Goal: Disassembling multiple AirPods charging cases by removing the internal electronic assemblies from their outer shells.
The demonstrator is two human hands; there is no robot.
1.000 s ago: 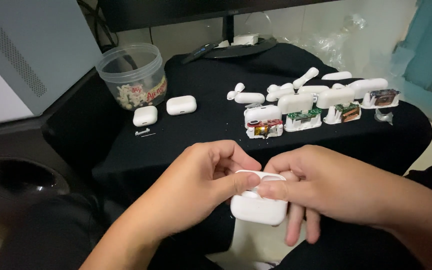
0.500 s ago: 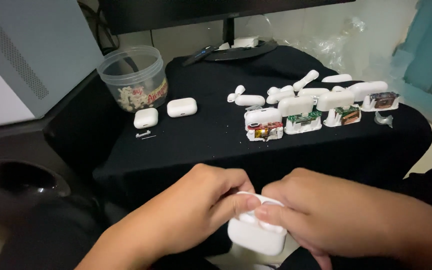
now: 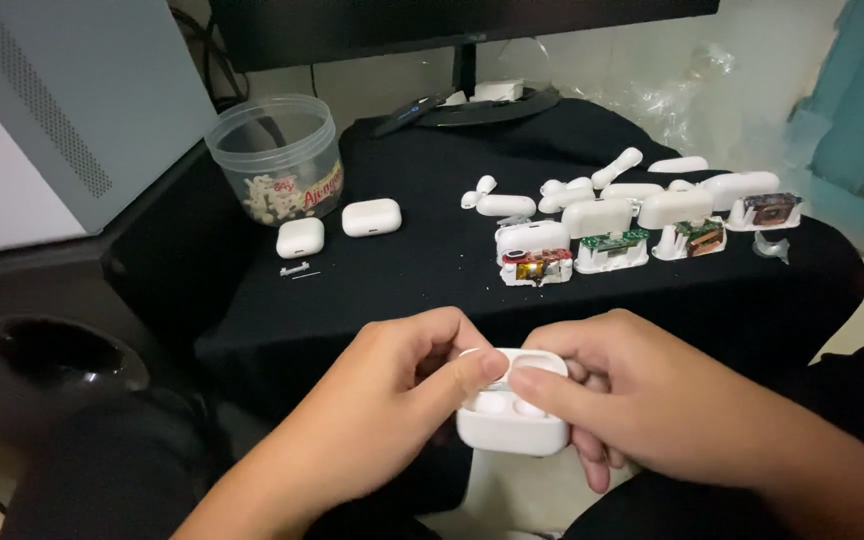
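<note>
Both of my hands hold a white earbud charging case (image 3: pixel 512 425) over my lap, in front of a black-draped table (image 3: pixel 422 275). My left hand (image 3: pixel 402 390) grips its left side with the thumb on the open top. My right hand (image 3: pixel 632 400) grips the right side, thumb meeting the left thumb over the two earbud wells. The case's lid is folded back and mostly hidden behind my fingers.
On the table stand two closed white cases (image 3: pixel 370 216) (image 3: pixel 300 238), a clear plastic tub (image 3: pixel 277 165), several opened cases with bare circuit boards (image 3: pixel 612 238), and loose white shell parts (image 3: pixel 572 190). A monitor stand (image 3: pixel 477 100) sits at the back, a grey cabinet (image 3: pixel 72 100) at the left.
My hands dropped lower with the case half a second ago and have now risen again. The case's open top with its wells shows now; earlier my fingers covered it.
</note>
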